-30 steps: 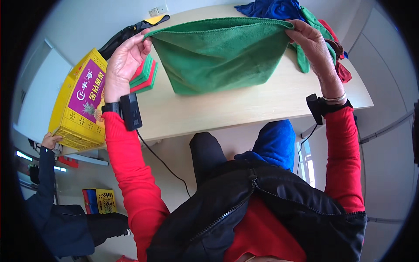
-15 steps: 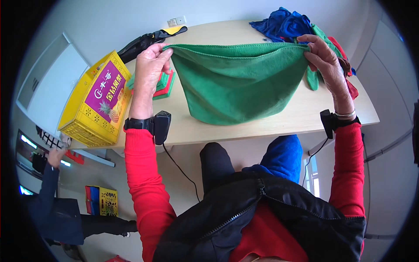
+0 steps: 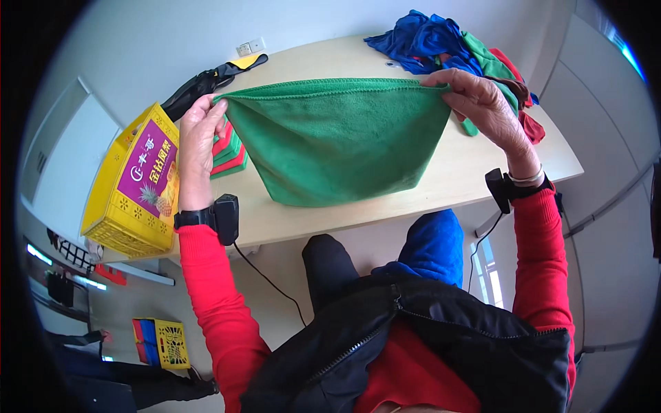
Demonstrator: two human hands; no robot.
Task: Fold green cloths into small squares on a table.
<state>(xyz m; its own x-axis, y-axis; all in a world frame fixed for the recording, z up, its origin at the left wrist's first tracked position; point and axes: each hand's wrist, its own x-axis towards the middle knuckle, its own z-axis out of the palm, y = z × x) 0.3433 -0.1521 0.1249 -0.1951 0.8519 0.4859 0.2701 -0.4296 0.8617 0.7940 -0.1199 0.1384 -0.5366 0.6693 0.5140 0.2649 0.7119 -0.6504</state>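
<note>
Green cloth (image 3: 337, 144): is hanging between the hands above the near tabletop (image 3: 475, 168), apparently doubled; whether its lower fold is touching wood, I cannot tell.
Left hand (image 3: 200, 134): is pinching the upper left corner between thumb and fingers.
Right hand (image 3: 487, 110): is pinching the upper right corner likewise.
Feel: is looking light, soft and limp, likely sagging wherever unsupported; nothing is suggesting fragility or slipperiness.
Best hold: the stitched corners are probably offering the surest pinch, keeping both layers together.
Pale tabletop: is carrying a loose cloth pile (image 3: 427, 45) at far right, and a red-and-green folded stack (image 3: 231, 158) beside a yellow crate (image 3: 113, 210) at left.
Room: a white wall (image 3: 151, 34) is standing behind; another crate (image 3: 172, 344) is resting on the floor.
</note>
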